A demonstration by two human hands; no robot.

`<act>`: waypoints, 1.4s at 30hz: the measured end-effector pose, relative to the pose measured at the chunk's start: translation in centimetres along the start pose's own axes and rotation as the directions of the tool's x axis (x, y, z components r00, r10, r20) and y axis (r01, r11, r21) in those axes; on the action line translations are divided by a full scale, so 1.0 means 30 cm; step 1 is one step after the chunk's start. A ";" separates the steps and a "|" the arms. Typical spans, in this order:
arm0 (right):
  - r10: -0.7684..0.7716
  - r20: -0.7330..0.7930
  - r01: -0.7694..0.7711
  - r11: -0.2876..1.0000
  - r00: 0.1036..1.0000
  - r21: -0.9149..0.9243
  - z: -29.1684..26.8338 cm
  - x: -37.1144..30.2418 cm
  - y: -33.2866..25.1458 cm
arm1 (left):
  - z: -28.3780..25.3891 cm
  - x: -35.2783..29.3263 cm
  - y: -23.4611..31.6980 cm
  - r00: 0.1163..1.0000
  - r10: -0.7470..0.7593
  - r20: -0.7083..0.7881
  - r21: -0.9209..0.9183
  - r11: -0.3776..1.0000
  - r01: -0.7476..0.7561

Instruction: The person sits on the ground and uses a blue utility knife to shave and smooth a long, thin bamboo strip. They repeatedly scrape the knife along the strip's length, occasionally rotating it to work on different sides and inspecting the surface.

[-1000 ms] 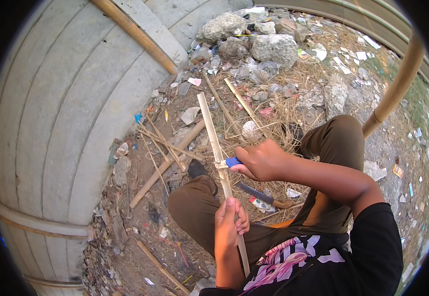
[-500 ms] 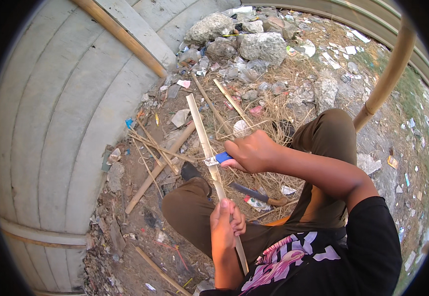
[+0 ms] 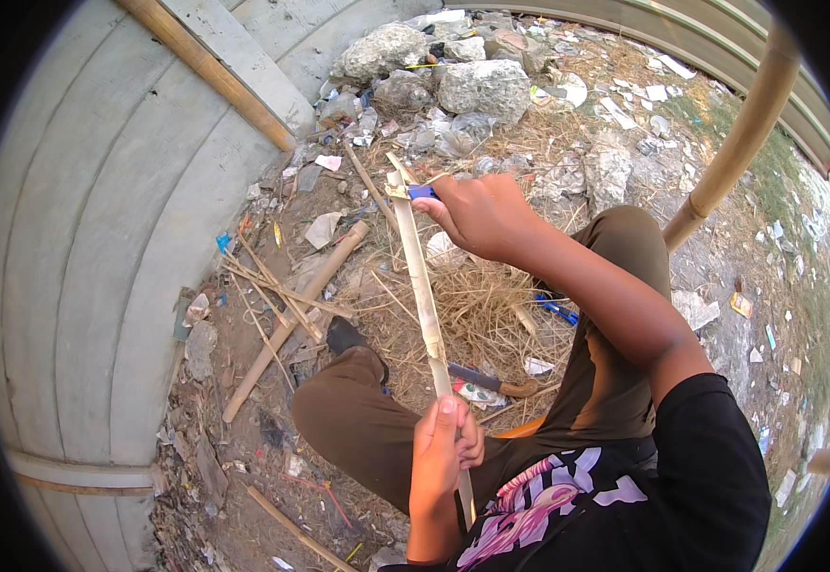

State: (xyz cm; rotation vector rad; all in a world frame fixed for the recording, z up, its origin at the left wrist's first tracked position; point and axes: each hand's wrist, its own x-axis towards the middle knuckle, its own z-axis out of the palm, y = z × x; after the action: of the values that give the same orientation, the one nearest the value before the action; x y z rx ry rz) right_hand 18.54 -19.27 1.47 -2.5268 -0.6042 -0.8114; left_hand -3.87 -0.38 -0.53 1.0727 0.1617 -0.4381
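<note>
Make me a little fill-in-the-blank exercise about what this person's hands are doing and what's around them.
1. The right hand grips a tool whose visible handle is coloured ____.
2. Nearer the person's body, the pale strip is held by the ____ hand.
3. Apart from its print, the shirt is ____.
4. The grey panelled wall is on the picture's ____ side.

Missing words: blue; left; black; left.

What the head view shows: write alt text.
A person's left grip holds a pale strip while the right grip holds a blue tool against it, near the far end. Straw lies on littered ground; a grey wall stands left.
</note>
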 end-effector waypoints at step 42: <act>-0.296 0.045 0.279 0.934 0.954 0.223 -0.020 -0.171 -0.124 | -0.071 -0.018 -0.022 0.990 -0.014 0.143 -0.240 0.970 0.048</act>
State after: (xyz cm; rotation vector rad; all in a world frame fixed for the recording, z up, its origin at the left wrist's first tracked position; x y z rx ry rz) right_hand 12.60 -17.94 -0.32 -2.3103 -1.0494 -0.7031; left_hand -4.46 1.36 -1.91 0.7969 0.1039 -0.5069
